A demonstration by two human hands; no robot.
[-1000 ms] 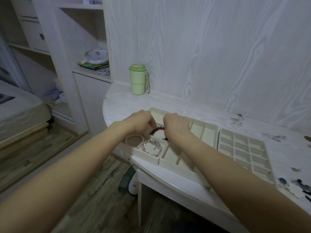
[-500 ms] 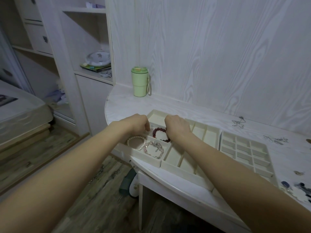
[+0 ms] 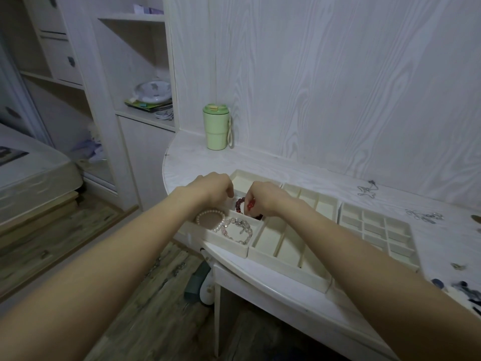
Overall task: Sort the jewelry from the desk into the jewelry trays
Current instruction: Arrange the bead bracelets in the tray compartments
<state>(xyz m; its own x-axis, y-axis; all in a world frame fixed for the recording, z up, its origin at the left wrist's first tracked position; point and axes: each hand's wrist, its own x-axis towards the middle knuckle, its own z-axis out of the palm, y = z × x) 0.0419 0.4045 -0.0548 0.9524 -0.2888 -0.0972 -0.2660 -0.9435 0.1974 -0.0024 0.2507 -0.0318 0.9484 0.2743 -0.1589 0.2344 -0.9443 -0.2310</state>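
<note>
white wood-grain desk (image 3: 299,175) | three cream compartment trays side by side, leftmost tray (image 3: 221,247) overhanging desk edge | right hand (image 3: 268,198) fingers curled, pinching dark red bead bracelet (image 3: 240,204) over leftmost tray's rear compartment | left hand (image 3: 212,190) fingers curled just beside bracelet, grip unclear | pearl bracelet (image 3: 209,217) in front compartment
</note>
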